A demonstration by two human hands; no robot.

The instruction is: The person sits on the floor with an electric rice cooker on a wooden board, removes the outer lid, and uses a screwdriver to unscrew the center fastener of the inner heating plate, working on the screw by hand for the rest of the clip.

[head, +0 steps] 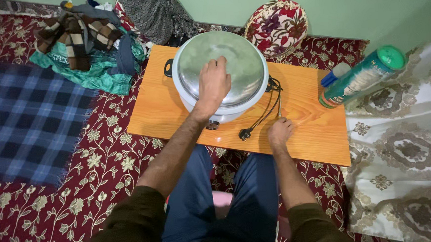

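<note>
We note a white cooker (225, 113) with a silver lid (236, 56) and black cord (269, 108) on an orange wood-grain worktop (314, 125). The floor covering (91, 181) is dark red with cream flowers; beside it lie a blue plaid blanket (24, 121), a green cloth (100, 73) and a green bottle (360, 76). The wall (327, 7) is pale green, the cushion (275, 27) floral red.
</note>
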